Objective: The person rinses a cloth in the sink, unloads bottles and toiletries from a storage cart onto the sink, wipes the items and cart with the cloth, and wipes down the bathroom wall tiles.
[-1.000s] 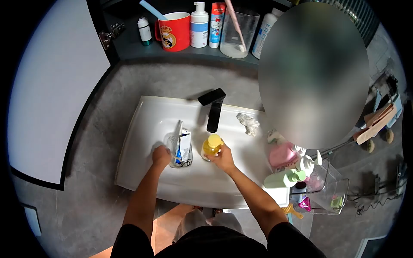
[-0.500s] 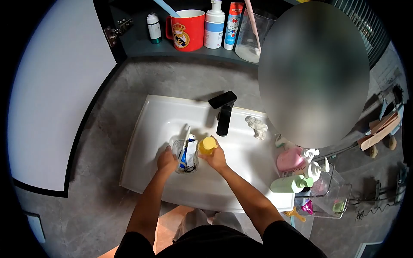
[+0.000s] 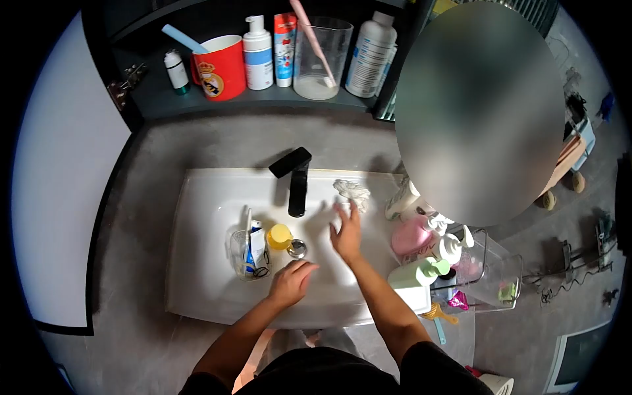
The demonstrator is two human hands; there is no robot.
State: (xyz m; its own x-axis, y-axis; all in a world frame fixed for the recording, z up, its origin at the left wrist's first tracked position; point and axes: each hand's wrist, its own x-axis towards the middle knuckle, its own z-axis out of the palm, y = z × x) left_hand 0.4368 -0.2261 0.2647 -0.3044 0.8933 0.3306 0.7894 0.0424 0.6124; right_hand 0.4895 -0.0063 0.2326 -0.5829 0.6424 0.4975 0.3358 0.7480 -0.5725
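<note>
In the white sink (image 3: 191, 263), my left hand (image 3: 291, 283) is over the front of the basin, holding nothing, fingers loosely extended to the right. My right hand (image 3: 347, 234) reaches towards a crumpled white cloth (image 3: 352, 191) on the back ledge; its fingers are spread and empty, just short of the cloth. A clear container (image 3: 238, 247) stands in the basin, with a blue-and-white tube (image 3: 256, 237) and a dark cord in it. Close by it is a small yellow-topped container (image 3: 279, 237), beside the metal drain stopper (image 3: 297, 249).
A black faucet (image 3: 298, 191) rises at the back. Pump bottles, pink (image 3: 411, 235) and green (image 3: 419, 271), crowd the right rim beside a wire rack (image 3: 517, 289). The shelf above holds a red mug (image 3: 221, 69), a clear cup (image 3: 319, 66) and several bottles.
Both hands have let go of the clear container and the yellow-topped container, which now stand in the basin. My right hand has moved towards the cloth; my left hand has drawn back. The view has shifted.
</note>
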